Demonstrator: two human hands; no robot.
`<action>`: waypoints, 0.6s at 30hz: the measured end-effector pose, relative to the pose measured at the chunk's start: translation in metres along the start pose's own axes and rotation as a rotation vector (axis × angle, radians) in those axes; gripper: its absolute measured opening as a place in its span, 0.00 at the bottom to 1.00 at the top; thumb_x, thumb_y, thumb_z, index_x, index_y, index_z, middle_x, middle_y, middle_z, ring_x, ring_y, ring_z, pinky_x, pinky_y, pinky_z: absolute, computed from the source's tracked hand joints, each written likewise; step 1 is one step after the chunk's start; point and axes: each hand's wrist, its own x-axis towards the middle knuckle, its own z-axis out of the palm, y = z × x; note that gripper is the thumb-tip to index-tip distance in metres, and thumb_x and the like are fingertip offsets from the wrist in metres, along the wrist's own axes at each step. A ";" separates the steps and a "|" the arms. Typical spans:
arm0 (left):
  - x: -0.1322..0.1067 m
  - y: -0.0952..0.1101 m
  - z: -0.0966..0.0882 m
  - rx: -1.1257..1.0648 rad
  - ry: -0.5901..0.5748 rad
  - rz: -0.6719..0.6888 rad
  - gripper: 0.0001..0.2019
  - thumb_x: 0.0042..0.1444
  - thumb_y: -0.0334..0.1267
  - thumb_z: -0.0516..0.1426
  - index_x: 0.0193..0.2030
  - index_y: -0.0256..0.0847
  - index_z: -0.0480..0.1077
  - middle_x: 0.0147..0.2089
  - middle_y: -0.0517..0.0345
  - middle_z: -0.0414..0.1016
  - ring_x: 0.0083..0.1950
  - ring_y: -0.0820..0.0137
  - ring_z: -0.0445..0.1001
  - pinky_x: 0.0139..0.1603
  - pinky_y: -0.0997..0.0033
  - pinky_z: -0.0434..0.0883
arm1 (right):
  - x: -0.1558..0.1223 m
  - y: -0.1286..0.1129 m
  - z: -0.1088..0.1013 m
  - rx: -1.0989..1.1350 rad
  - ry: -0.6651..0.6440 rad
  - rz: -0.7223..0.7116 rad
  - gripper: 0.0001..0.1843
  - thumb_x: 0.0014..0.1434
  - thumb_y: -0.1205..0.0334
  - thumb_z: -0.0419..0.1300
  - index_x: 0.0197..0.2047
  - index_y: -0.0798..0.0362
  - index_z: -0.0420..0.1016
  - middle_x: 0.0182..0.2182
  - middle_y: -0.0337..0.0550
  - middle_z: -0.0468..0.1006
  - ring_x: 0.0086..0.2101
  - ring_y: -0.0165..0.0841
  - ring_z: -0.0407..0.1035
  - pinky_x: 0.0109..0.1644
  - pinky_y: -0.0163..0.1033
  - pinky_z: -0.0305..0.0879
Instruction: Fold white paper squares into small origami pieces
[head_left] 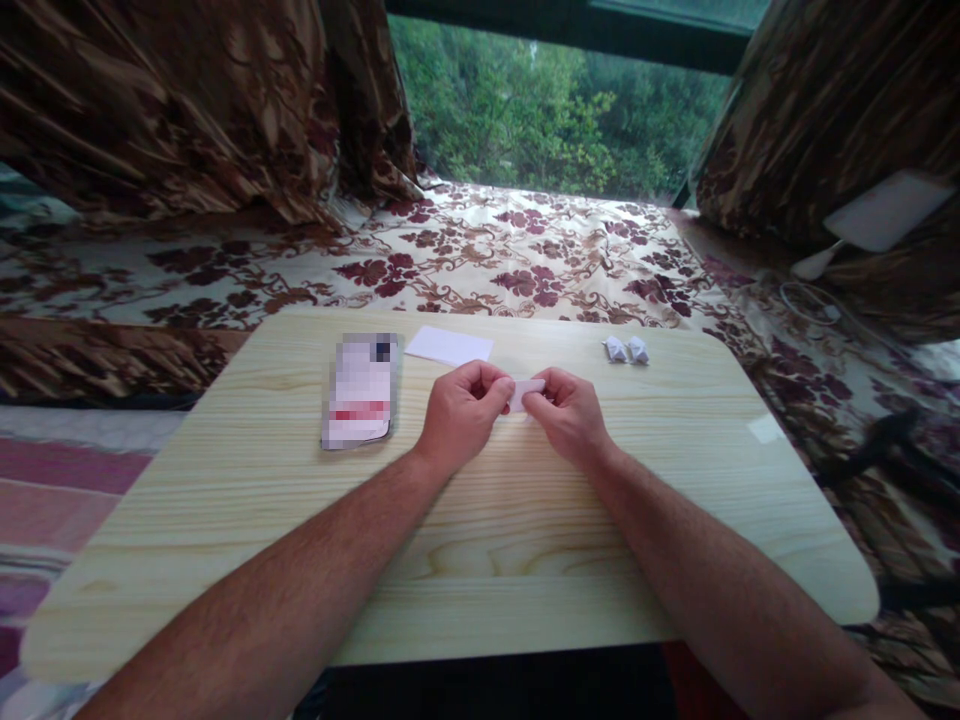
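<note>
Between my two hands is a small piece of white paper (527, 391), held just above the wooden table. My left hand (463, 412) pinches its left end between thumb and fingers. On the right end, the thumb and fingers of my right hand (570, 414) are closed in the same way. Whether the paper is folded I cannot make out. Behind my left hand lies a flat stack of white paper (450, 345). Two small folded white paper shapes (627, 349) sit side by side, farther back to the right.
A phone or phone case (360, 390), partly blurred out, lies left of my hands on the light wooden table (495, 540). Past the table's far edge is a flower-patterned cover (517, 255) below a window. A white lamp (885, 212) stands at the right.
</note>
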 end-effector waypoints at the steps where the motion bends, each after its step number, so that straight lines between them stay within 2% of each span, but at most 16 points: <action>1: 0.000 0.000 0.000 -0.004 -0.003 -0.002 0.08 0.55 0.39 0.59 0.30 0.38 0.72 0.23 0.60 0.73 0.23 0.76 0.66 0.24 0.77 0.63 | 0.000 0.000 0.000 -0.003 0.001 -0.001 0.04 0.51 0.64 0.58 0.26 0.53 0.70 0.20 0.33 0.66 0.22 0.26 0.57 0.25 0.33 0.52; 18: 0.001 0.000 0.001 -0.024 -0.034 -0.016 0.07 0.55 0.38 0.60 0.30 0.38 0.72 0.23 0.61 0.73 0.24 0.76 0.67 0.25 0.77 0.64 | 0.000 0.000 -0.001 -0.020 0.017 0.003 0.04 0.51 0.64 0.58 0.26 0.54 0.71 0.20 0.33 0.65 0.22 0.26 0.56 0.24 0.33 0.51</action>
